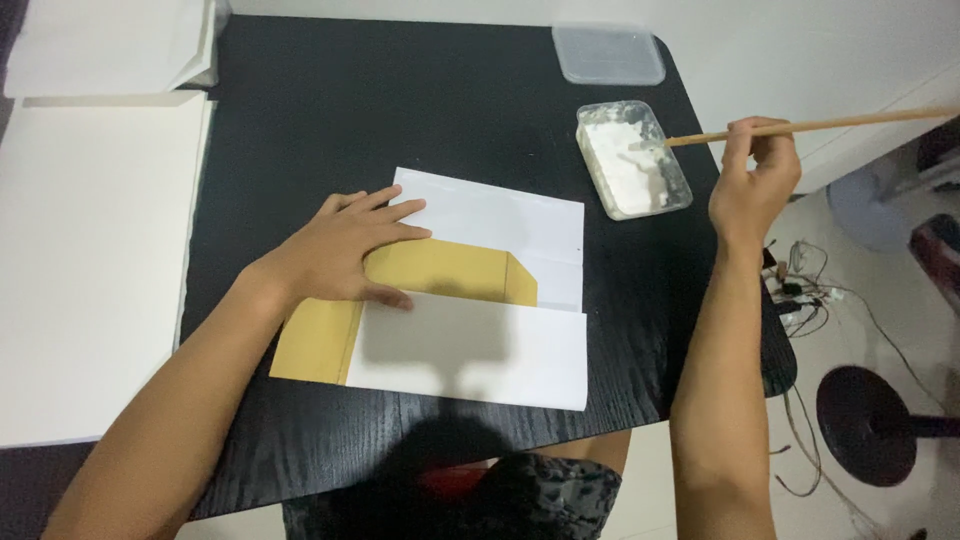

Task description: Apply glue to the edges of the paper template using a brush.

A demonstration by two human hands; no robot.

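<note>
**Mia:** What is the right hand (752, 180) doing?

**Ben:** It holds a thin wooden stick (810, 127). The fingers are pinched around it. The stick lies almost flat. Its long end points off to the right, and its tip sits in the tub of white paste (632, 158).

**Mia:** Where is the tub?

**Ben:** It is on the black table (400, 90), near the far right side. It is clear and has soft corners. Its clear lid (608, 53) lies just behind it, close to the table corner.

**Mia:** And the left hand (345, 245)?

**Ben:** It is open and flat, with the fingers spread. It holds nothing. It presses down on a brown envelope (440, 270) and the white paper (500, 215) folded around it.

**Mia:** Which way is the paper from the stick?

**Ben:** It lies to the left of the tub and nearer to the person. The paper runs long from left to right. The right hand is the one close to the tub. The left hand is already on the paper.

**Mia:** Anything else?

**Ben:** Big white boards (90, 260) sit at the left edge of the table. I see no labels.
</note>
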